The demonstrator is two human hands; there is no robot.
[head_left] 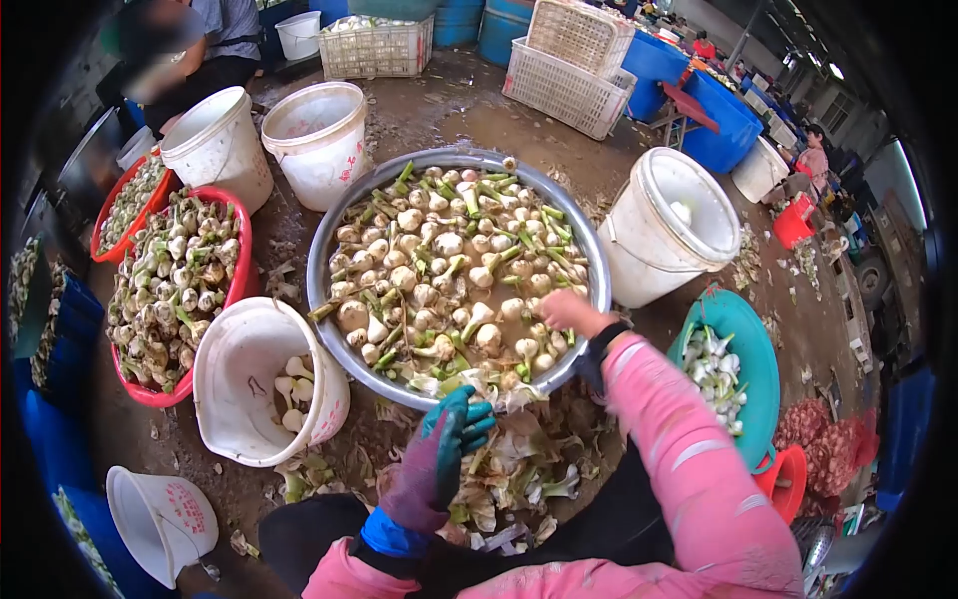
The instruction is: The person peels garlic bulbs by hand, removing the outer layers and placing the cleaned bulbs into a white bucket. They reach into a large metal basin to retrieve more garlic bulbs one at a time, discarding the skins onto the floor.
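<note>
A wide metal basin [321, 215] in front of me holds murky water and many garlic bulbs [448, 243] with cut green stems. My right hand [571, 311] is bare and over the basin's right side, its fingers curled in among the bulbs; whatever they grip is hidden. At the near rim, my left hand [451, 436] wears a teal and purple glove. Its fingers are stretched out with the thumb apart, and nothing shows in it. Peeled garlic skins [519, 454] lie heaped below the rim, beside the gloved hand.
Left of the basin stand a red tub [244, 235] heaped with unpeeled garlic and a white bucket [235, 399] with a few bulbs. Right are a white bucket [639, 235] and a green basin [763, 389] of cleaned garlic. White crates [569, 90] stand behind; a person [225, 35] sits back left.
</note>
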